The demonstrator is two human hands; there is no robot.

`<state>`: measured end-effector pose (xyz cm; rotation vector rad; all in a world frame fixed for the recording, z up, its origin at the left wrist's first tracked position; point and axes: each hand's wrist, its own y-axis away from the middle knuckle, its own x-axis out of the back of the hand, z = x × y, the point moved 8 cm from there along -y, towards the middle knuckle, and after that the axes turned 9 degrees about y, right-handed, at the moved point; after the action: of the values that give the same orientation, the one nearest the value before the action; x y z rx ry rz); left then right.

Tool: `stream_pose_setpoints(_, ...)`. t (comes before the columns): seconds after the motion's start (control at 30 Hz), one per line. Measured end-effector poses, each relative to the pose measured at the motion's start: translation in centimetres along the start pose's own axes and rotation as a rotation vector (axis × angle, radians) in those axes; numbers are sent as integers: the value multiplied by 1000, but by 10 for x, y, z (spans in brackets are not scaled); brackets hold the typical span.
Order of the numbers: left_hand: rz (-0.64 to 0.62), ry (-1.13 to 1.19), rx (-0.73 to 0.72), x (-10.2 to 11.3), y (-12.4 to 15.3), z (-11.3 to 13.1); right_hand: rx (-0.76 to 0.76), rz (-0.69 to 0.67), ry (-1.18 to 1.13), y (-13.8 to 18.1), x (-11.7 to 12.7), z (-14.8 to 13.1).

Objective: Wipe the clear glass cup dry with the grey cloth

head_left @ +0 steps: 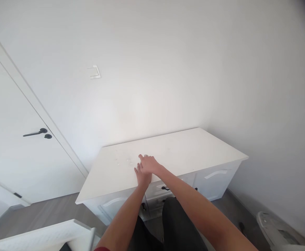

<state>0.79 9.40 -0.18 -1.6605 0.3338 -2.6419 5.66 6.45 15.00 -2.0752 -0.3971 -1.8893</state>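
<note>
My left hand (pixel 143 177) is over the front part of a white cabinet top (pixel 194 150), with its wrist near the front edge. Across it comes my right hand (pixel 148 164), which hides part of the left hand's fingers. The fingers of both hands are bent close together. A small shiny bit (pixel 146 156) shows at the right fingertips, too little to name. Left of the hands, several small clear pieces (pixel 128 160) lie on the cabinet top, too faint to make out.
The cabinet stands against a white wall (pixel 152 69) with a switch plate (pixel 94 71). Black handles (pixel 165 188) are on its front. A white door with a black lever handle (pixel 36 132) is at left. White furniture (pixel 42 233) and a pale plastic object (pixel 275 228) flank me below.
</note>
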Motion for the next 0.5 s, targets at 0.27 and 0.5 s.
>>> stream_pose_setpoints(0.27,89,-51,97,8,2,-3,527,-193,426,-4,-11,-22)
stream_pose_setpoints(0.5,63,-80,123,5,0,-5,412,11,392,5,4,2)
